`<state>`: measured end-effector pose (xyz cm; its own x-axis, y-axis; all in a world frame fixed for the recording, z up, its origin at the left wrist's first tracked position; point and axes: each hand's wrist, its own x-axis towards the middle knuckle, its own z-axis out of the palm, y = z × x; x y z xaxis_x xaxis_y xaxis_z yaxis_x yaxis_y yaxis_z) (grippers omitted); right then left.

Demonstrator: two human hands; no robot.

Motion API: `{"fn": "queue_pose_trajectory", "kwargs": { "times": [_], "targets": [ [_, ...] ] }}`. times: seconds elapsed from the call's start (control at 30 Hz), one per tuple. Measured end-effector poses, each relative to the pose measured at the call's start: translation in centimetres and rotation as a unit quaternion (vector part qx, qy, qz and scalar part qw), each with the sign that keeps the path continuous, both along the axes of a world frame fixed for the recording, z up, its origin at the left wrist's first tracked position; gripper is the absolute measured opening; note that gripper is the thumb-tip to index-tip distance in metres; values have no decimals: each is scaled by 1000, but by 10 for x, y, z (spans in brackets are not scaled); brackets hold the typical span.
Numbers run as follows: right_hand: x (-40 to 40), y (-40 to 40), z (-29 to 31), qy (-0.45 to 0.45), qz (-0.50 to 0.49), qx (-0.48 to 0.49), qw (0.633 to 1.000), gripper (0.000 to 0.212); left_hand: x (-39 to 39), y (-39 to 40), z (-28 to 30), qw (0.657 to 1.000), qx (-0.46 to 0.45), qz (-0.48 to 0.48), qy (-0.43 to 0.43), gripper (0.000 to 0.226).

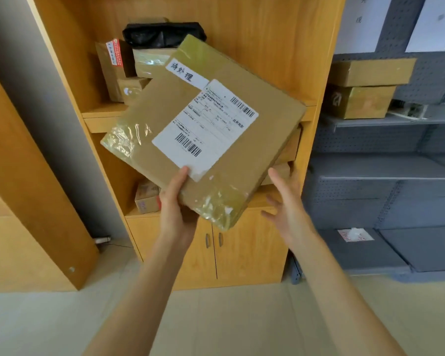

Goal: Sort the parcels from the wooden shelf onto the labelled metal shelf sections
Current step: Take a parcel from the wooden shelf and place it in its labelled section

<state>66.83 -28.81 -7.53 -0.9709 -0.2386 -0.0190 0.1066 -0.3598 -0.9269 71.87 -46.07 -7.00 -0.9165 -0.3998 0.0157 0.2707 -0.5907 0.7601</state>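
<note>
One flat parcel point(211, 129) in front of the wooden shelf point(275, 60), your left hand point(176, 201) gripping its near corner, thumb on top; right hand point(285, 199) loose beside it, holding nothing.

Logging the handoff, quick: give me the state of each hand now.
Left hand: holding the flat brown cardboard parcel by its lower edge, thumb on top.
Right hand: open, fingers spread, holding nothing.
</note>
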Motion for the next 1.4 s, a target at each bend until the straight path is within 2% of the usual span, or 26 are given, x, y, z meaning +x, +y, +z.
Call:
{"fn": "queue_pose_trajectory", "kwargs": {
  "times": [0.1,0.23,0.37,0.47,0.6,0.77,0.9,1.03,1.13,1.27,1.4],
  "targets": [
    [9,-20,-6,33,28,-20,999,113,-10,22,-10,999,-10,-18,-25,89],
    [-7,-9,-9,30,0,-51,998,100,-20,11,-17,995,-81,-49,-45,97],
    [-28,17,-9,48,-23,-7,999,100,-38,-34,-7,992,-119,12,-36,119],
    [-44,37,-7,46,-32,16,998,94,-56,-58,7,988,-150,9,-29,103],
    [-63,56,0,44,-45,45,997,88,-83,-53,14,964,-236,-119,-18,84],
    [-81,84,2,65,-94,92,989,81,-119,-19,-1,971,-205,-124,12,67],
    [-87,115,3,63,-166,161,971,94,-144,23,-8,969,-198,-147,26,67],
    [-86,162,6,72,-238,198,948,72,-172,78,-11,963,-203,-177,26,66],
    [-87,212,9,81,-265,199,940,80,-189,133,-13,958,-209,-192,28,64],
    [-92,305,12,95,-308,180,929,77,-208,231,-13,952,-207,-219,43,62],
    [-98,415,18,94,-349,186,914,90,-223,342,-9,943,-205,-254,66,65]
  ]
}}
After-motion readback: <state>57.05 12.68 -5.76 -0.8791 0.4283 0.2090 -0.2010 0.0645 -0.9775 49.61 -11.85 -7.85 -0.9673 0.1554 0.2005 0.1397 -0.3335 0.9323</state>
